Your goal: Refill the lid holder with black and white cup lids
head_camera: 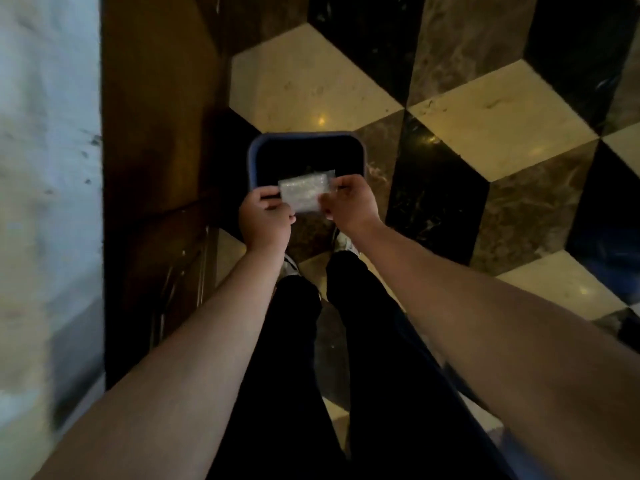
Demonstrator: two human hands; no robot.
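Note:
A small crumpled clear plastic wrapper (306, 192) is stretched between both my hands over a dark blue bin (254, 150) that stands on the floor. My left hand (265, 220) pinches the wrapper's left edge. My right hand (348, 206) pinches its right edge. The wrapper hangs above the near rim of the bin. The inside of the bin is dark and its contents cannot be made out. No lid holder and no cup lids are in view.
A dark wooden cabinet front (156, 140) with a metal handle (201, 268) runs along the left, under a pale stone counter (45, 150). The floor (485, 133) is cream, black and brown marble tiles. My legs and shoes are below the hands.

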